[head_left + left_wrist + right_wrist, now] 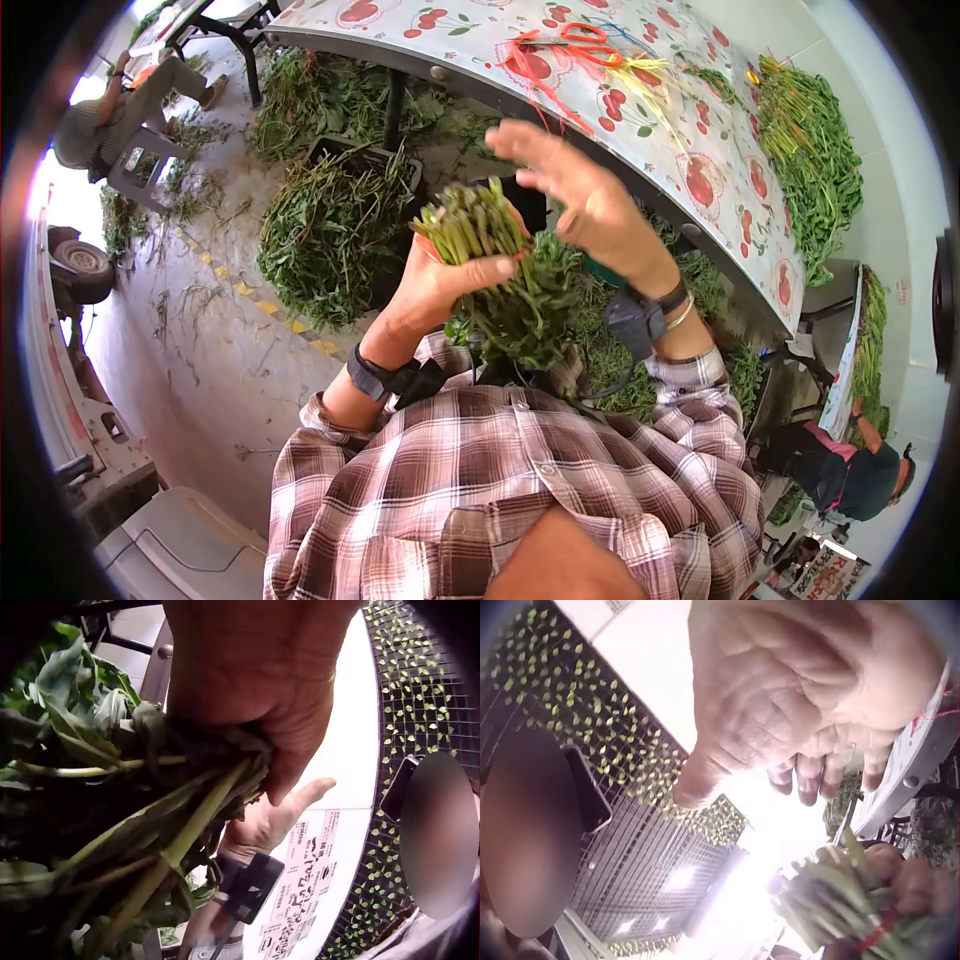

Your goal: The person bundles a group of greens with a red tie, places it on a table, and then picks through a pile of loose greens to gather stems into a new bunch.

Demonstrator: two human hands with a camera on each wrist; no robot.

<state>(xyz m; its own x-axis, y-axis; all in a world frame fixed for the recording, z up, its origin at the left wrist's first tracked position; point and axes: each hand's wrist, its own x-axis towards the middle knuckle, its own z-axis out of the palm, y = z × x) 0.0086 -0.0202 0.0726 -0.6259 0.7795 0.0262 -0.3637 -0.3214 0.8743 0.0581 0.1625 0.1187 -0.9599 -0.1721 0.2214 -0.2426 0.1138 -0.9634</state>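
Resting in the grip of the left hand (420, 290), a bunch of greens (480, 285) is seen in the head view in front of the plaid shirt (450, 450), its cut stem ends uppermost and its leaves hanging below. The stems are clasped by the left fingers, the thumb being laid across them. The right hand (605, 220) is raised just beside the bunch, its fingers extended and nothing held. Beyond, scissors (592, 45), red strings (520, 62) and pale yellow strings (640, 80) are laid on the counter (640, 155), which is covered with a cherry print; more greens (812, 150) are piled at its far right. A large heap (325, 240) of greens is gathered over a dark crate (412, 175) near the left hand. In the left wrist view, the leafy part of the bunch is shown close up below the left hand, and the right hand is seen behind, its thumb held out. In the right wrist view, the right palm is shown with fingers unbent, well apart from the blurred bunch, around which a red tie (881, 930) is seen.
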